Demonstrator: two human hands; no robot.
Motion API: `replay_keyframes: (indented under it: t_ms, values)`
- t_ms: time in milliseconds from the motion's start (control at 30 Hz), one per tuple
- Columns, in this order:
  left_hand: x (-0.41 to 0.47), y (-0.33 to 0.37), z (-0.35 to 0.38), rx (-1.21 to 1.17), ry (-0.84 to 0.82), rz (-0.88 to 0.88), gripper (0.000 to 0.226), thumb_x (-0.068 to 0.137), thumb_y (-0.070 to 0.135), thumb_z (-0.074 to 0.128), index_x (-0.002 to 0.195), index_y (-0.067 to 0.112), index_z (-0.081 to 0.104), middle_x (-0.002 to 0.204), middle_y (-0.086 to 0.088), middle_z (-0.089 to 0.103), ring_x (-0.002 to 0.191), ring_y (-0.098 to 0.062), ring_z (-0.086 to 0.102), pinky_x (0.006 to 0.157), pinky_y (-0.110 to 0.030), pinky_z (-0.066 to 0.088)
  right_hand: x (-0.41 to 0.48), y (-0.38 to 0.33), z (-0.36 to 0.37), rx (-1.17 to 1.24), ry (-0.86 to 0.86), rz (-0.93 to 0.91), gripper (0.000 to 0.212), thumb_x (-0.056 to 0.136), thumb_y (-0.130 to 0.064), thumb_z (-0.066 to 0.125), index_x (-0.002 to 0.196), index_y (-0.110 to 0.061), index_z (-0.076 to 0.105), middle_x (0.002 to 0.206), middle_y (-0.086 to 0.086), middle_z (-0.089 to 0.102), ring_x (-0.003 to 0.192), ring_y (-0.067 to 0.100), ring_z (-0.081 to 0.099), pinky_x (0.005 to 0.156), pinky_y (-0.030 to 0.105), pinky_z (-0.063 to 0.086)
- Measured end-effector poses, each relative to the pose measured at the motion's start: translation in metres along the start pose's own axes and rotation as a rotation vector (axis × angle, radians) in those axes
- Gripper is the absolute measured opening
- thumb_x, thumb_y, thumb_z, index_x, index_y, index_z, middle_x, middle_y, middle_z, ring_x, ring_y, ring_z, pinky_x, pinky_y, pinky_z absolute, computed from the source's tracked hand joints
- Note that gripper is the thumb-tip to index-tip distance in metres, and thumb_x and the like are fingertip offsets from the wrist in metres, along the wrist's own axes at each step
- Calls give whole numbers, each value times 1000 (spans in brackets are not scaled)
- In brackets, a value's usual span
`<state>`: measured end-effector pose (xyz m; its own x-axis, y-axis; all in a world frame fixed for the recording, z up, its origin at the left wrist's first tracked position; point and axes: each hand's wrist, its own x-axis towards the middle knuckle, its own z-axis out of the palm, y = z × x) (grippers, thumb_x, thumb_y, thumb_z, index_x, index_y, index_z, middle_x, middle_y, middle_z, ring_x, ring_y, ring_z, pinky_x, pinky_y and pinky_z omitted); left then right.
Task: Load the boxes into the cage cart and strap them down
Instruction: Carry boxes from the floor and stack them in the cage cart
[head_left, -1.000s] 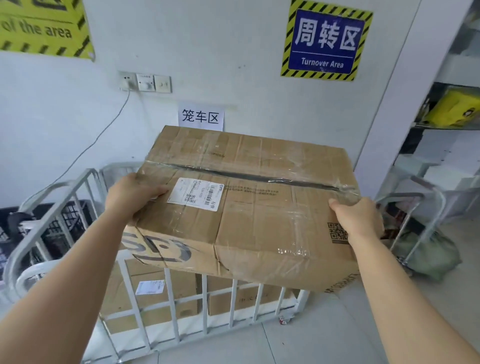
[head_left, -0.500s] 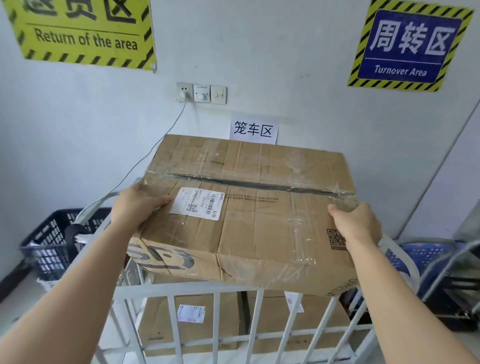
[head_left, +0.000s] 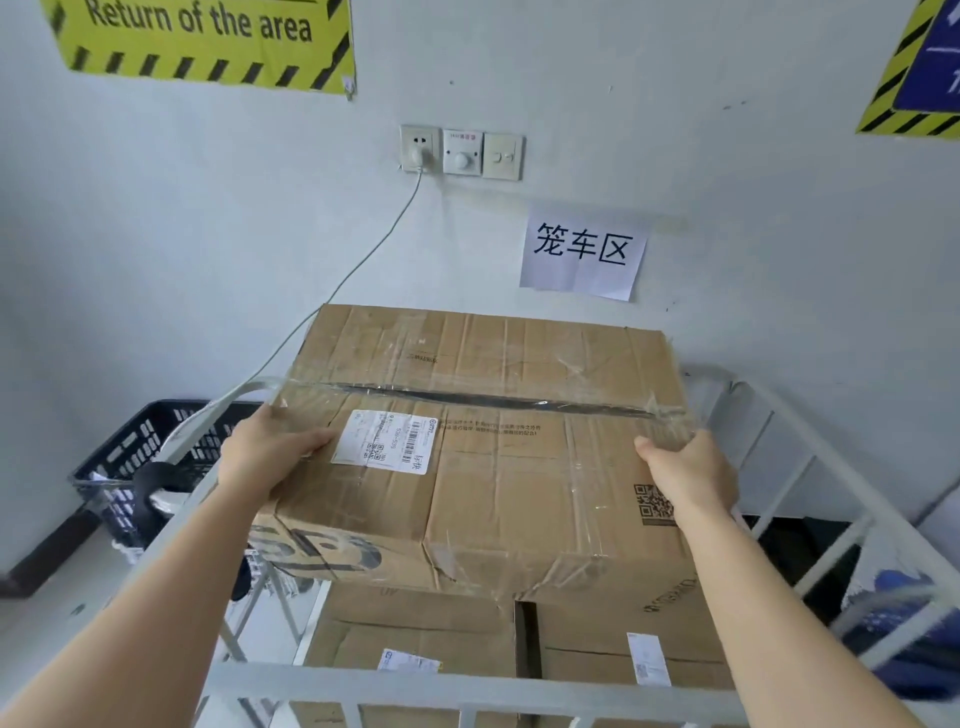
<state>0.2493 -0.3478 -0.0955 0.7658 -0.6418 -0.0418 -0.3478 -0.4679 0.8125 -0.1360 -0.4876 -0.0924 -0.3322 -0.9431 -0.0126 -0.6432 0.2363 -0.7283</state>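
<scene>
Holding a taped cardboard box (head_left: 483, 447) over the white cage cart (head_left: 467, 693), I see my left grip (head_left: 270, 460) clasping its left edge beside the shipping label (head_left: 387, 441). My right grip (head_left: 688, 480) clasps its right edge beside a printed QR code (head_left: 652, 506). Both are closed on the box. Beneath it, inside the cart, the left loaded box (head_left: 415, 631) and the right loaded box (head_left: 613, 636) stand side by side; whether the held box touches them I cannot tell. A dark blue crate (head_left: 124, 452) sits on the floor left of the cart.
</scene>
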Motion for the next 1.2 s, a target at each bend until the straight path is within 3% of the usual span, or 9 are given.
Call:
replay_keyframes:
  t_ms: [67, 233, 467, 700, 867, 1033, 1200]
  values:
    - [16, -4, 10, -4, 6, -29, 90, 70, 43, 83, 143, 10, 41, 134, -10, 55, 117, -31, 54, 84, -36, 43, 14, -7, 20, 12, -24, -6, 67, 81, -51, 69, 127, -7, 49, 124, 16, 60, 119, 38, 52, 94, 48, 48]
    - [65, -23, 30, 15, -19, -98, 89, 63, 48, 85, 135, 12, 48, 125, -9, 61, 109, -30, 58, 92, -45, 50, 47, -22, 74, 17, -76, -1, 74, 74, -55, 74, 127, -8, 49, 127, 16, 59, 119, 39, 53, 98, 54, 46]
    - [143, -51, 60, 97, -52, -125, 88, 63, 50, 85, 134, 12, 48, 121, -11, 61, 110, -33, 57, 93, -50, 49, 80, -35, 148, -15, -119, 53, 79, 78, -50, 73, 137, -6, 44, 138, 16, 52, 131, 38, 44, 106, 50, 39]
    - [218, -77, 99, 124, -111, -138, 84, 71, 35, 84, 139, 8, 43, 133, -14, 54, 121, -34, 51, 95, -46, 43, 104, -40, 220, 7, -120, 115, 75, 77, -46, 76, 135, -8, 47, 133, 15, 55, 129, 36, 45, 105, 52, 40]
    - [260, -100, 126, 142, -134, -161, 85, 68, 38, 85, 136, 10, 44, 128, -15, 57, 116, -35, 54, 96, -51, 46, 124, -39, 265, 8, -135, 139, 76, 79, -41, 77, 140, -9, 44, 135, 16, 53, 132, 34, 42, 107, 50, 39]
    - [291, -122, 159, 168, -129, -197, 79, 68, 36, 86, 131, 10, 47, 123, -15, 59, 111, -35, 56, 91, -48, 47, 151, -33, 309, 12, -169, 148, 77, 80, -39, 77, 142, -11, 42, 138, 14, 50, 134, 32, 38, 108, 50, 37]
    - [319, -144, 192, 196, -123, -223, 79, 69, 35, 85, 132, 7, 46, 128, -15, 55, 117, -34, 53, 97, -49, 44, 178, -21, 352, -5, -204, 154, 70, 82, -37, 75, 139, -12, 44, 136, 9, 53, 128, 30, 47, 102, 44, 40]
